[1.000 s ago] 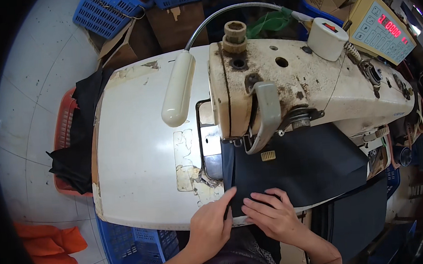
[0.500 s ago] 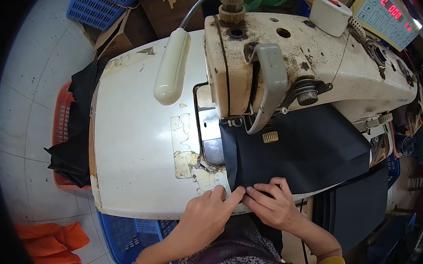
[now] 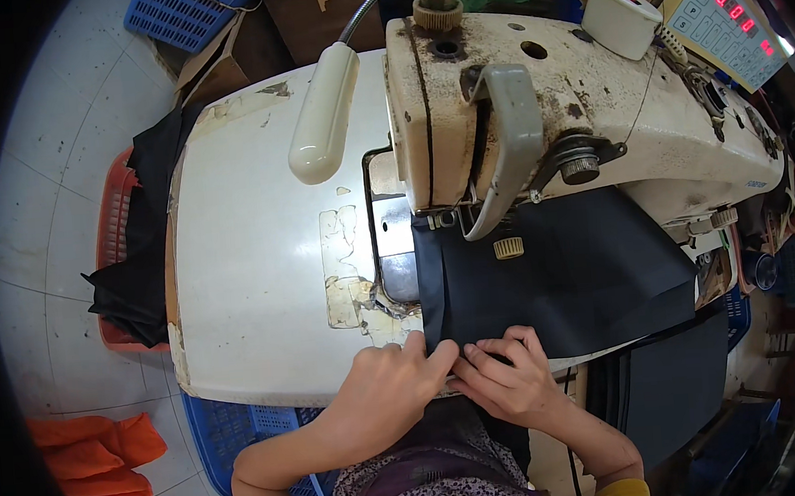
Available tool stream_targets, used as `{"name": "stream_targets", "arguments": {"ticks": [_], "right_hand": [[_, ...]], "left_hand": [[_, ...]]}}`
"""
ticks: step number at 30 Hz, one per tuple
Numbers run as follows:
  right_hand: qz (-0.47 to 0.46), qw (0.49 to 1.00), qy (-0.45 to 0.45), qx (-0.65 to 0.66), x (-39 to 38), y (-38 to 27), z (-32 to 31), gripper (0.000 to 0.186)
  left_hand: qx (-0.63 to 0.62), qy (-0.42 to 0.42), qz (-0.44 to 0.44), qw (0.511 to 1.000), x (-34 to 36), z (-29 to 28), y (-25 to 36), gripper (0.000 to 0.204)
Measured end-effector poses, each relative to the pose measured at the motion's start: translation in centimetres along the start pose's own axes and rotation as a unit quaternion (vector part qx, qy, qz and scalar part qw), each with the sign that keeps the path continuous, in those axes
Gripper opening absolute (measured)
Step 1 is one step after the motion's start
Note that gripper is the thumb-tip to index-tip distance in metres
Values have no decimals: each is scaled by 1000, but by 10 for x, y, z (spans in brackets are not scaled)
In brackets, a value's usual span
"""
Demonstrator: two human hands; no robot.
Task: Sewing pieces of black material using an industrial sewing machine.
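Observation:
A black fabric piece lies on the white bed of a sewing machine, its far left edge running under the presser foot. Along its left side the cloth is folded into a narrow strip. My left hand pinches the near left corner of this fold between thumb and fingers. Right beside it, my right hand grips the near edge with bent fingers. The two hands almost touch. What lies under the fingertips is hidden.
A white lamp hangs over the machine bed. Dark fabric drapes over a red basket at left. Blue baskets stand below the bed, and orange cloth lies on the floor. Stacked dark panels are at right.
Both hands have shifted slightly away from me along with the fabric's near edge. The view has moved a little, and the digits on the control panel differ.

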State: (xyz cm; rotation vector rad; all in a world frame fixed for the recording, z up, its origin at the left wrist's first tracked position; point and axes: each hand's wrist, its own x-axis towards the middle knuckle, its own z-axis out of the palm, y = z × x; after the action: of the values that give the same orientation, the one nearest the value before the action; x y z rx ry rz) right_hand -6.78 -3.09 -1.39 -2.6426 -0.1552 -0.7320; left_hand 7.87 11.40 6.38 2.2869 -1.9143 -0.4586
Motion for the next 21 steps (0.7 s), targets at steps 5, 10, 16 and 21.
{"name": "stream_targets", "arguments": {"ticks": [5,10,16,21], "right_hand": [[17,1000,12,23,-3,2,0,32],[52,997,50,41,-6,4,2,24],[99,990,71,69,3,-1,3,22],[110,990,51,65,7,-3,-1,22]], "left_hand": [[-109,129,15,986,-14,29,-16,25],[-175,279,-39,943,-17,51,-9,20],[-171,329,-79,925,-12,61,-2,19],[-162,320,-82,930,-10,60,0,20]]}}
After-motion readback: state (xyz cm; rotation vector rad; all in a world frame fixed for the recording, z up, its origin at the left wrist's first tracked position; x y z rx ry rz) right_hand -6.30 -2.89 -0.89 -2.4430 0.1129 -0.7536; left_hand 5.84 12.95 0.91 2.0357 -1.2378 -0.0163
